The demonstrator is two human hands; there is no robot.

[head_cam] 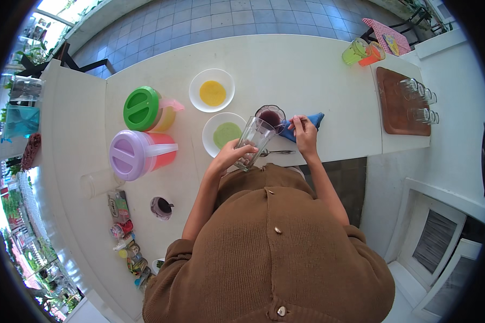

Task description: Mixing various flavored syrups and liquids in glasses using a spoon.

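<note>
My left hand point(235, 155) grips the lower part of a clear drinking glass point(259, 135), which leans with its mouth toward a small glass bowl of dark purple contents point(271, 116). My right hand point(304, 131) has its fingertips pinched on what looks like a thin utensil handle reaching toward the dark bowl; its far end is hard to make out. A folded blue cloth point(316, 120) lies beside that bowl. On the table near my waist rests a metal spoon point(281, 152). White bowls with green contents point(210, 141) and yellow contents point(195, 91) stand to the left and beyond.
Green-lidded point(141, 108) and purple-lidded point(127, 155) pitchers stand at left, near a cup with dark residue point(161, 208) and several packets point(137, 258). At right are a brown tray point(400, 117) with several glass mugs, and a green point(352, 53) and an orange cup point(374, 54).
</note>
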